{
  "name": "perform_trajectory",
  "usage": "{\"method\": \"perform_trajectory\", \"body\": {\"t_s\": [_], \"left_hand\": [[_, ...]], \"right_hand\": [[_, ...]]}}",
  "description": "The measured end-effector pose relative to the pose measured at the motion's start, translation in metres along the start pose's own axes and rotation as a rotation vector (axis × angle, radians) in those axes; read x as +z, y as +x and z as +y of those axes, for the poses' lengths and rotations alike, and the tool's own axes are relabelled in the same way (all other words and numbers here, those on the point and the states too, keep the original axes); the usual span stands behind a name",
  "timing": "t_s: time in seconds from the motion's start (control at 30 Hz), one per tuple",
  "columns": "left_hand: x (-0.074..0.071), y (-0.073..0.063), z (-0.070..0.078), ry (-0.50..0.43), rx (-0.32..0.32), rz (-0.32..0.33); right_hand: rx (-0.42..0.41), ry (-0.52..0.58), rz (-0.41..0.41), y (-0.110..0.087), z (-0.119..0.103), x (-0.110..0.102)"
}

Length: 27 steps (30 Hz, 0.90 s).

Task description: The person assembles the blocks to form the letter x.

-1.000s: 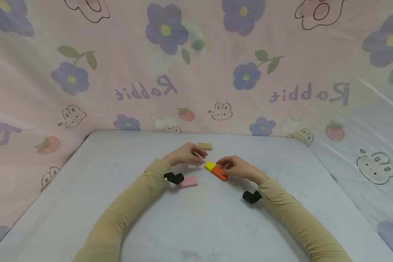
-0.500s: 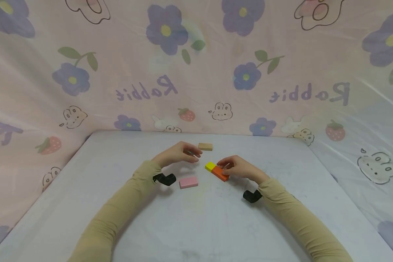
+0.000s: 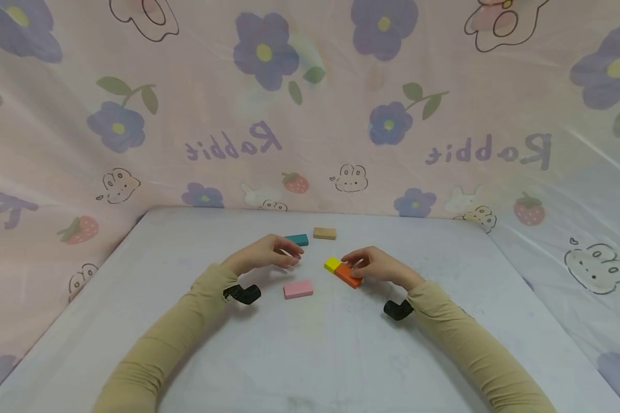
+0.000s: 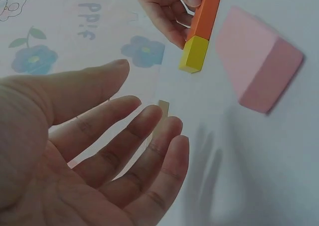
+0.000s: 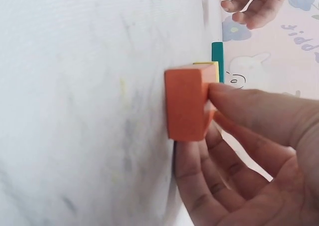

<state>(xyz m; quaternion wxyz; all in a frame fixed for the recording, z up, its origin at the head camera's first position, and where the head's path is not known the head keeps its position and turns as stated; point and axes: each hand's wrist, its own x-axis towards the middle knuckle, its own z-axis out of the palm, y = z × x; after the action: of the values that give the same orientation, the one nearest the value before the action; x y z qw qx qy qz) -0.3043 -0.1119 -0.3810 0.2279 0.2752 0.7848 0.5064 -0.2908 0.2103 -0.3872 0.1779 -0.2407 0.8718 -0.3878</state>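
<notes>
My right hand [image 3: 379, 267] pinches an orange block [image 3: 349, 277] lying on the table, thumb on one side and fingers on the other. A small yellow block [image 3: 332, 264] sits end to end with the orange one, touching it. My left hand [image 3: 260, 252] hovers to the left, its fingers spread and loosely bent, with nothing in its grasp. Behind that hand a teal block [image 3: 298, 240] is partly hidden by the fingers. Nearer to me lies a pink block [image 3: 298, 289], seen large in the left wrist view.
A plain wooden block [image 3: 324, 233] lies toward the back of the white table [image 3: 310, 355], just right of the teal one. A printed curtain [image 3: 310, 115] with flowers and rabbits rises behind and at both sides. Each wrist carries a black camera mount [image 3: 399, 310].
My left hand has drawn back to the left, away from the yellow block, uncovering the teal and pink blocks. The right hand stays on the orange block.
</notes>
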Motion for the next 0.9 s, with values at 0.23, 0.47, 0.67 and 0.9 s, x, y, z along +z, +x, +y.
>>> {"method": "perform_trajectory", "body": {"t_s": [0.23, 0.47, 0.67, 0.9], "left_hand": [[0.003, -0.006, -0.001, 0.065, -0.03, 0.003], [0.01, -0.016, -0.001, 0.078, -0.02, -0.044], [0.012, -0.023, 0.002, 0.1, 0.006, -0.05], [0.015, -0.026, -0.001, 0.123, 0.011, -0.068]], "right_hand": [[0.013, 0.005, -0.002, 0.0, 0.0, 0.0], [0.02, 0.022, 0.008, -0.003, -0.005, 0.001], [0.03, 0.008, 0.005, 0.0, -0.002, 0.001], [0.023, 0.03, 0.001, -0.001, -0.001, 0.001]]}}
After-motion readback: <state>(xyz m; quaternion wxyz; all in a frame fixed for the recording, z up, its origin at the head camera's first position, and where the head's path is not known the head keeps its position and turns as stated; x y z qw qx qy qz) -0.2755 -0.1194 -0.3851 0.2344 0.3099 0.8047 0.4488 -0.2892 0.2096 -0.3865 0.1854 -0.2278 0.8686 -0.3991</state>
